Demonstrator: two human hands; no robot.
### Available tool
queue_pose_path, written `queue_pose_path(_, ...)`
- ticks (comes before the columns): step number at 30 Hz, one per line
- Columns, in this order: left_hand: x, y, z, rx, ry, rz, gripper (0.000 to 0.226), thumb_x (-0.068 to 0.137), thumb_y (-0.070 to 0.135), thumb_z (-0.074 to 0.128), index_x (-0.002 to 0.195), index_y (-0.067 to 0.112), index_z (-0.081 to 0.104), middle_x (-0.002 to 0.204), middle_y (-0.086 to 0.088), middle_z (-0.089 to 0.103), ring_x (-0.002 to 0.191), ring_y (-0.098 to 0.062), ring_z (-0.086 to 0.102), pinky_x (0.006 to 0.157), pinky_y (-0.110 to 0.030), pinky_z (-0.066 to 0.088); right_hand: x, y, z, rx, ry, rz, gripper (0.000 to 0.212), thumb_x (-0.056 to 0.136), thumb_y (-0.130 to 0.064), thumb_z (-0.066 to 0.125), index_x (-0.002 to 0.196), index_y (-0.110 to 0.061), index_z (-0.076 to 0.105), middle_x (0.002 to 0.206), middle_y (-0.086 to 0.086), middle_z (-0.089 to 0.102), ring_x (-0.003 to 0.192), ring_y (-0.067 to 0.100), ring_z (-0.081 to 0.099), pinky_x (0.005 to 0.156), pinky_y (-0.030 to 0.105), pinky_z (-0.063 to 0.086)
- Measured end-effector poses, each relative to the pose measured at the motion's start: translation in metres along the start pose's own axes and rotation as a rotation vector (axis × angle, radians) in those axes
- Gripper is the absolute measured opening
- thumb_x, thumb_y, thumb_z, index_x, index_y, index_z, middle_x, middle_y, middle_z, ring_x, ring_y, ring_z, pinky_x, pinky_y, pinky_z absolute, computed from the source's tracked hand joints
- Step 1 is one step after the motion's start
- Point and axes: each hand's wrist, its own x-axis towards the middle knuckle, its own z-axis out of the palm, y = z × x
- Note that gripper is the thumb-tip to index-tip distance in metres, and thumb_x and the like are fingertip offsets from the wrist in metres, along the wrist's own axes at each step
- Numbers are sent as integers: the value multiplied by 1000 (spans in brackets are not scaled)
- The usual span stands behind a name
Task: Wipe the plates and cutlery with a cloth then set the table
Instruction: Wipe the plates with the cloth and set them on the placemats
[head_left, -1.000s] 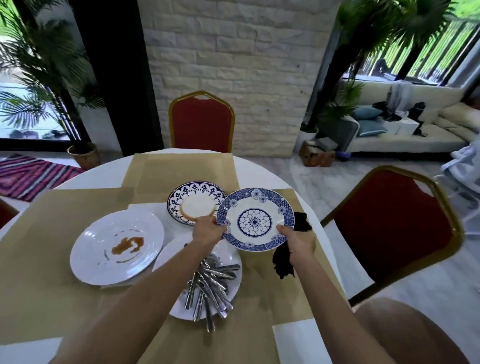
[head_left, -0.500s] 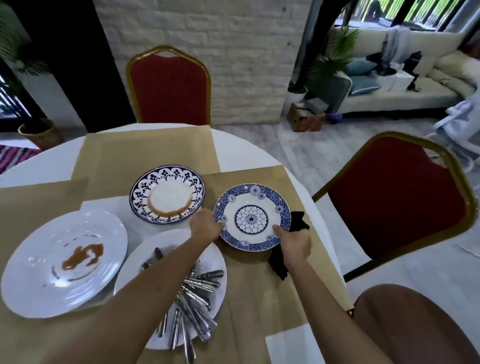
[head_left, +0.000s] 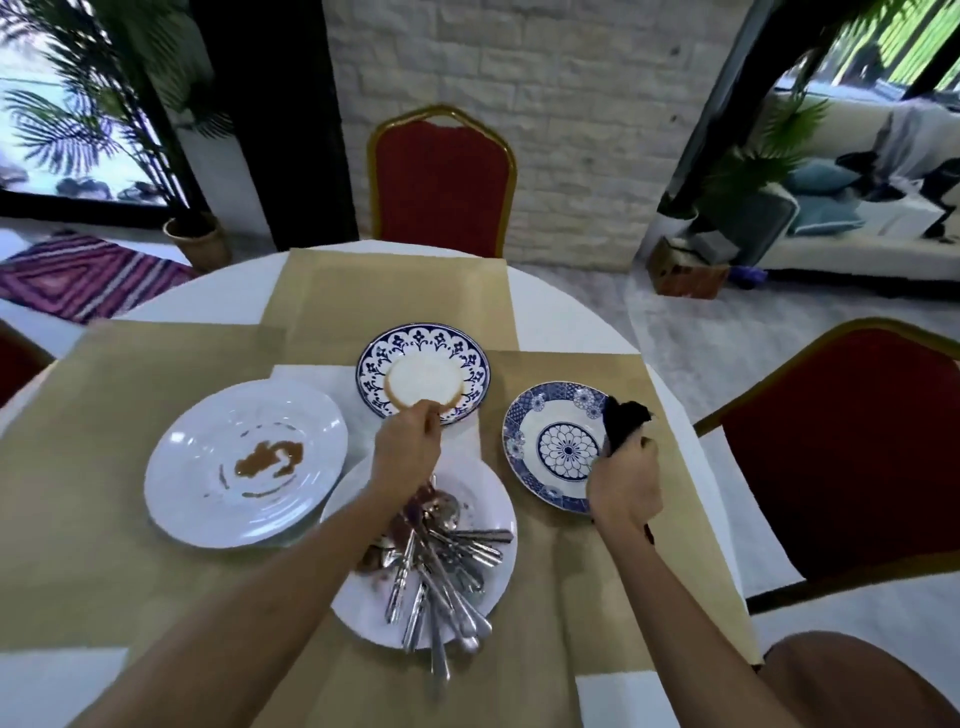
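My left hand (head_left: 408, 452) is at the near edge of the far plate (head_left: 423, 371), which sits on the desk (head_left: 561, 322) just ahead of it. My fingers curl at the rim, but I cannot tell if they pinch it. This hand is much nearer to that plate than my right hand (head_left: 626, 480). My right hand is closed tight around the black cloth (head_left: 626, 421), which sticks out over the right side of the blue plate (head_left: 550, 447). I think the far plate gets wiped next.
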Motion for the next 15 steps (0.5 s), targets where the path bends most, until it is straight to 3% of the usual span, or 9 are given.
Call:
queue_pose_path(4,-17,-71,-60,51,175,-153,31,93,9,49,122,10,62,114,-15,67,104,-33,60,89,-40,46,-33,-68,19,121,-145,-200,26,97,-29,46,113,-11,57,105,15,62,88,36,62,68,39,51)
queue_pose_path(7,-36,-122,-99,142,271,-329,41,90,10,52,131,9,54,132,-15,55,119,-35,49,97,-44,40,-71,-122,39,100,-260,-320,34,98,-36,47,123,-14,52,115,15,60,95,34,63,71,35,46)
queue_pose_path(10,-55,-162,-127,188,278,-507,50,89,13,50,138,10,43,139,-17,43,124,-38,42,101,-47,37,-108,-166,65,45,-381,-441,35,99,-35,44,126,-16,53,113,13,62,104,33,60,78,37,46)
queue_pose_path(15,-64,-201,-133,99,187,-629,52,93,26,48,140,9,34,137,-16,39,118,-38,46,96,-46,41,-140,-199,109,-135,-431,-664,29,98,-24,43,123,-19,57,108,9,65,103,30,59,70,32,40)
